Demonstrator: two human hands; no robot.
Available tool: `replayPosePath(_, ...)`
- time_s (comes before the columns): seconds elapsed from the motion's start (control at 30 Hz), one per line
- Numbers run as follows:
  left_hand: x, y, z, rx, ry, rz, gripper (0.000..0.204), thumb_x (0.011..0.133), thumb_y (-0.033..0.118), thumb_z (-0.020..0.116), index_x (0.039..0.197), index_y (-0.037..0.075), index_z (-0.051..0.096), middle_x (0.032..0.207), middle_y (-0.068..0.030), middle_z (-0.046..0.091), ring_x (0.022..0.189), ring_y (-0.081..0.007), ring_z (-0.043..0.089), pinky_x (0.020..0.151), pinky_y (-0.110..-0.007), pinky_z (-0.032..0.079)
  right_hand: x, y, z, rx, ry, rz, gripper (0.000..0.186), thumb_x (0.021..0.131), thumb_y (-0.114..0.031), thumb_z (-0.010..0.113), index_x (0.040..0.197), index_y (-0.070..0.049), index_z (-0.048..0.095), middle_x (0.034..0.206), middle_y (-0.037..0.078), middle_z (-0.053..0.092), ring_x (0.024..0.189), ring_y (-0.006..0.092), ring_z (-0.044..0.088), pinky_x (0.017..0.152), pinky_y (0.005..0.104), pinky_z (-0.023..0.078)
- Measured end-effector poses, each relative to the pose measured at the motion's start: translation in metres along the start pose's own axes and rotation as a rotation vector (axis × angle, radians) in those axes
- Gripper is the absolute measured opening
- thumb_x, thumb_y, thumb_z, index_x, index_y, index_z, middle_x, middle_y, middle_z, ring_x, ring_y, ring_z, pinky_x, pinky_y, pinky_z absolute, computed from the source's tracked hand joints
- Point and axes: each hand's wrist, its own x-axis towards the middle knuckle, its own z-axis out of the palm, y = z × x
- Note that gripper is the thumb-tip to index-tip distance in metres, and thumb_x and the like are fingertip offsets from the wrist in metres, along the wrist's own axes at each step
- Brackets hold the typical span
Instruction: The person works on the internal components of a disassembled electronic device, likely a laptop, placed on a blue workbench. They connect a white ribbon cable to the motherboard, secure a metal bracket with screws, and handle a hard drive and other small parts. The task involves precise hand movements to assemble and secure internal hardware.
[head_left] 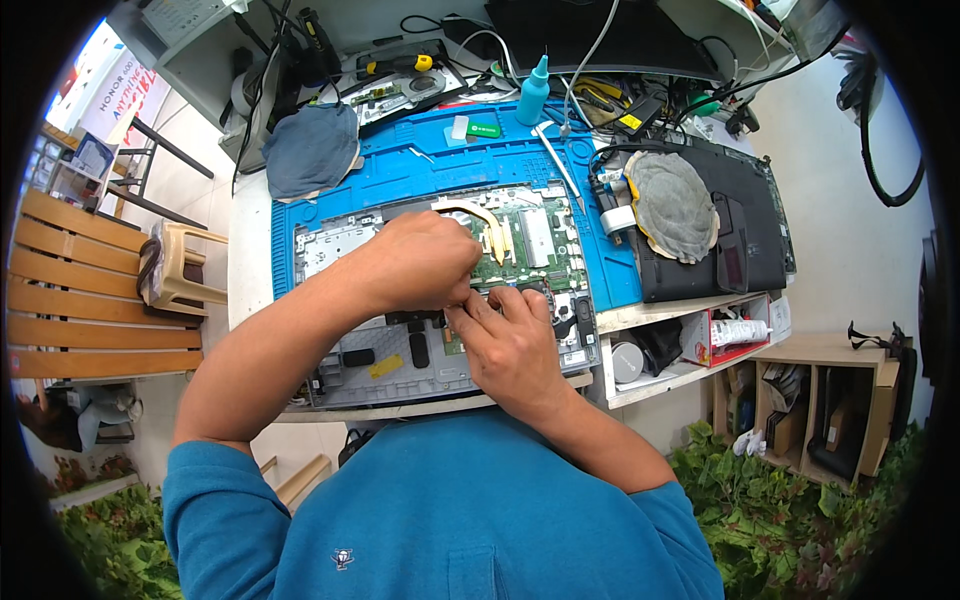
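A: How do the hands stand?

B: The left hand (435,260) is curled, its fingertips hidden beneath it. The right hand (512,350) has its fingers bent, the tips meeting the left one's. Whether either grips something, I cannot tell.

A: And the thing under them?

B: An opened laptop (335,248), lying directly below both hands. Just left of the right hand sits a black block (418,345); farther left is a yellow patch (385,366).

A: What about past the knuckles?

B: Just beyond the left hand, a copper-coloured heat pipe (485,214) curves over the green board (513,262). To its right is a silvery rectangular module (538,238).

A: Farther out?

B: The blue mat (375,160) reaches beyond both hands. Well right of the right hand, a grey round pad (672,205) rests on a dark laptop casing (690,275). Ahead of the hands, white tweezers (558,165) lie slanted, with a teal bottle (533,97) past them. Beyond the left hand, far off, lies a yellow-and-black screwdriver (400,64).
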Motion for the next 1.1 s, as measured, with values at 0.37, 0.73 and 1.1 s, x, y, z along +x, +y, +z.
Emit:
replayPosePath(0.37, -0.048, -0.012, 0.014, -0.208, 0.308, -0.041, 0.009, 0.087, 0.016, 0.084, 0.09, 0.008, 0.083, 0.085, -0.0084, 0.077, 0.074, -0.031, 0.076, 0.067, -0.041, 0.061, 0.001, 0.003, -0.002, 0.028, 0.0, 0.003, 0.034, 0.095, -0.009, 0.079, 0.128, -0.005, 0.081, 0.125, 0.005, 0.079, 0.108, 0.0279, 0.067, 0.098, 0.0442, 0.046)
replayPosePath(0.73, -0.049, -0.009, 0.03, 0.041, 0.318, -0.037, 0.012, 0.087, 0.02, 0.084, 0.09, 0.011, 0.077, 0.089, -0.0069, 0.074, 0.076, -0.0328, 0.077, 0.068, -0.046, 0.062, 0.004, 0.001, -0.005, 0.042, 0.001, 0.0, 0.034, 0.096, -0.009, 0.075, 0.127, 0.002, 0.08, 0.124, 0.008, 0.079, 0.109, 0.0279, 0.067, 0.098, 0.0428, 0.047)
replayPosePath(1.1, -0.053, -0.007, 0.032, 0.063, 0.332, -0.051, 0.01, 0.088, 0.019, 0.082, 0.092, 0.012, 0.076, 0.089, -0.0068, 0.071, 0.079, -0.0315, 0.077, 0.068, -0.045, 0.063, 0.002, 0.002, -0.004, 0.02, -0.018, 0.018, 0.033, 0.096, -0.013, 0.081, 0.128, -0.004, 0.08, 0.137, 0.011, 0.075, 0.122, 0.0308, 0.065, 0.102, 0.0479, 0.046)
